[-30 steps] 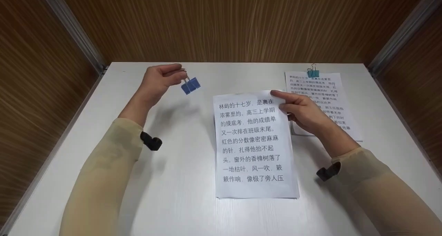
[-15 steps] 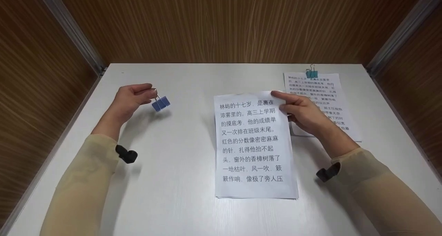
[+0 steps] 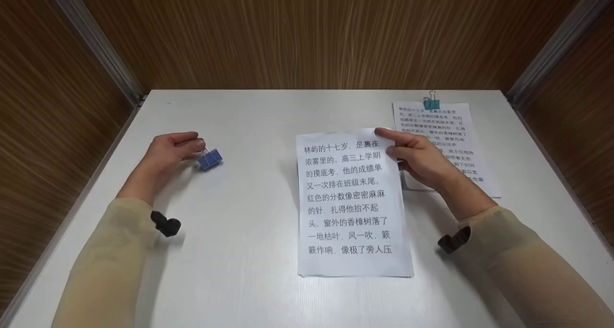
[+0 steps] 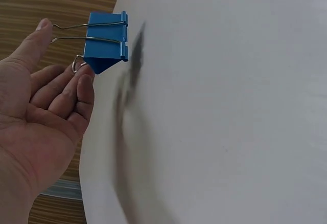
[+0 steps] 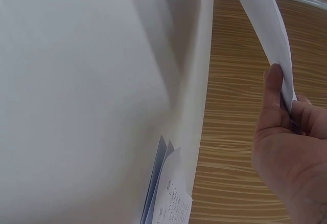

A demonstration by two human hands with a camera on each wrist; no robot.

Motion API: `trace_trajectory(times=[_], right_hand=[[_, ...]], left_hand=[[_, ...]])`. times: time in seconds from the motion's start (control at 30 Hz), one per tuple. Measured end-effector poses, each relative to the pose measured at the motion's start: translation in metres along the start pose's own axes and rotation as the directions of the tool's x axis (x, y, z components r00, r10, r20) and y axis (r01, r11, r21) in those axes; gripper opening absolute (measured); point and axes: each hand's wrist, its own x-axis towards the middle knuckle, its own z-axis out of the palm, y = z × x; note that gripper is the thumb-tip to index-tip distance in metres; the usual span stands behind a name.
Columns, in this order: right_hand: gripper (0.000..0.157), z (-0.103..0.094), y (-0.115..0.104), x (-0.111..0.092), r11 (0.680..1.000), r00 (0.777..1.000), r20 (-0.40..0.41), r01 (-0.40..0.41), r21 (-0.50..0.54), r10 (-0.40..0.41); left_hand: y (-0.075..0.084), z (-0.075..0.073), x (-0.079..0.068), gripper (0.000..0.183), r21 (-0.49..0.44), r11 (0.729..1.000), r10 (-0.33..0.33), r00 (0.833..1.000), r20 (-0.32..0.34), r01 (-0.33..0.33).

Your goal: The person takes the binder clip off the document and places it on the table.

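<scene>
Low over the left part of the table, my left hand (image 3: pixel 168 151) holds a blue binder clip (image 3: pixel 210 160) by its wire handles. The left wrist view shows the thumb at one handle of the clip (image 4: pixel 104 36) and curled fingers at the other; nothing is between its jaws. My right hand (image 3: pixel 424 160) pinches a stack of printed paper sheets (image 3: pixel 352 265) at the upper right corner, thumb on one side and fingers on the other. In the right wrist view the stack (image 5: pixel 265 22) is seen edge-on, lifted off the table.
A second stack of printed sheets (image 3: pixel 434 126) lies at the back right of the white table (image 3: pixel 240 251), partly hidden by my right hand. A teal binder clip (image 3: pixel 432 104) grips its top edge. Wood-grain panels (image 3: pixel 307 35) stand behind and at both sides.
My left hand has moved left, towards me and down to near the table, carrying the blue binder clip. The right hand and its paper stack have hardly moved.
</scene>
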Motion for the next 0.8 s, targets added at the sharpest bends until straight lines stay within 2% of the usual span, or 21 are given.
trace_trajectory(times=[0.2,0.5,0.7,0.8], right_hand=[[0.054,-0.0006,0.0014,0.0013,1.000,1.000,0.011,0.008,0.009,-0.008],[0.054,-0.0017,0.0021,0.0037,1.000,1.000,-0.003,-0.007,0.005,0.007],[0.054,-0.0018,0.0039,0.0055,1.000,1.000,0.005,0.000,0.003,0.000],[0.054,-0.0024,0.0051,0.0056,1.000,1.000,0.004,0.002,0.001,-0.002]], left_hand=[[-0.0064,-0.0022,-0.0003,0.077,-0.014,0.999,-0.046,0.999,-0.003,0.046],[-0.0074,-0.0020,-0.0003,0.072,-0.026,0.995,-0.099,0.995,-0.014,0.098],[-0.0076,-0.0009,-0.0002,0.072,-0.044,0.987,-0.152,0.988,0.003,0.152],[-0.0070,-0.0003,-0.0013,0.072,-0.037,0.987,-0.155,0.988,0.015,0.156]])
